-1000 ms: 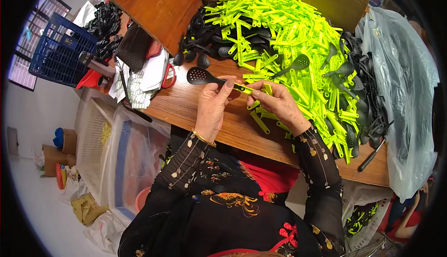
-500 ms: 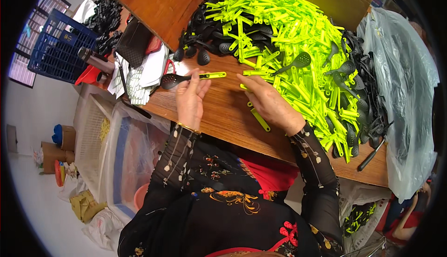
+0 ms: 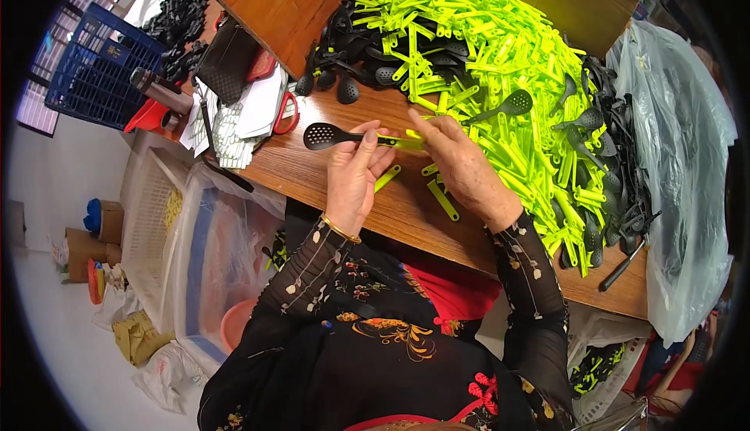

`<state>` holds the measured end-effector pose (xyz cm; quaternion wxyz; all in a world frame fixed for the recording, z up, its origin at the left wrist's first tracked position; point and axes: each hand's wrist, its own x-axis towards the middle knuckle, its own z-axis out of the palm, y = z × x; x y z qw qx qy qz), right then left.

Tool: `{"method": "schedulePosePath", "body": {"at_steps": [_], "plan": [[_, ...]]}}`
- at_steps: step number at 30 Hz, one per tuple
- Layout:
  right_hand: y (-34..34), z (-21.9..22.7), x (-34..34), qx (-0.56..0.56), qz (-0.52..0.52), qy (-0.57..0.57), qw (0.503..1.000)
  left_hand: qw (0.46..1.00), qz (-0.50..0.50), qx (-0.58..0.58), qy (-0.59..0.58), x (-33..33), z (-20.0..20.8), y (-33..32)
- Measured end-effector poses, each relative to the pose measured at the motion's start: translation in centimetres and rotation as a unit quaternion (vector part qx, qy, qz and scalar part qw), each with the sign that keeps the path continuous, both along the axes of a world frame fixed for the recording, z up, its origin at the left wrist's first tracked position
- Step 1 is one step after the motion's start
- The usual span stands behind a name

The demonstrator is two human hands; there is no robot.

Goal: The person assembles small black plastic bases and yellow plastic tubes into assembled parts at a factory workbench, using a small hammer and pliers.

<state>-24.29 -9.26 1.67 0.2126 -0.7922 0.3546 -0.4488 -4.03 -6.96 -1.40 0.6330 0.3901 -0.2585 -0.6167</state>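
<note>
My left hand (image 3: 351, 185) pinches the black stem of a slotted spoon (image 3: 321, 136), whose perforated head points left. At the stem's right end is a lime-green handle (image 3: 408, 144); my right hand (image 3: 465, 169) closes its fingers on that end. Whether handle and stem are fully joined I cannot tell. Another green handle (image 3: 387, 178) shows beside my left fingertips, partly hidden by them. Below my right hand a loose green handle (image 3: 443, 201) lies on the wooden table (image 3: 312, 173).
A large heap of green handles (image 3: 516, 48) covers the table's back right, with black spoons (image 3: 348, 89) around it. Papers (image 3: 258, 111) and red-handled scissors (image 3: 287, 113) lie left. A clear plastic bag (image 3: 680, 173) hangs at the right edge; a white crate (image 3: 148, 236) stands lower left.
My left hand has moved right and slightly down with the spoon, whose head now shows its holes. My right hand has also shifted right, and the hands now meet at the green handle.
</note>
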Motion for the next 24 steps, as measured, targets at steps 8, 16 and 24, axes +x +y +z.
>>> {"method": "schedulePosePath", "body": {"at_steps": [8,16,24], "plan": [[0.5,1.6,-1.7,-0.020,-0.010,0.030,0.999,1.000,-0.012,-0.008,0.008,-2.6,2.3,0.6],[0.3,1.3,-1.7,-0.061,-0.021,0.004,0.998,0.998,-0.037,-0.012,0.050,-3.6,3.0,1.2],[0.5,1.4,-2.1,-0.186,-0.034,0.126,0.974,0.997,-0.028,-0.007,0.065,-3.9,3.3,1.6]]}}
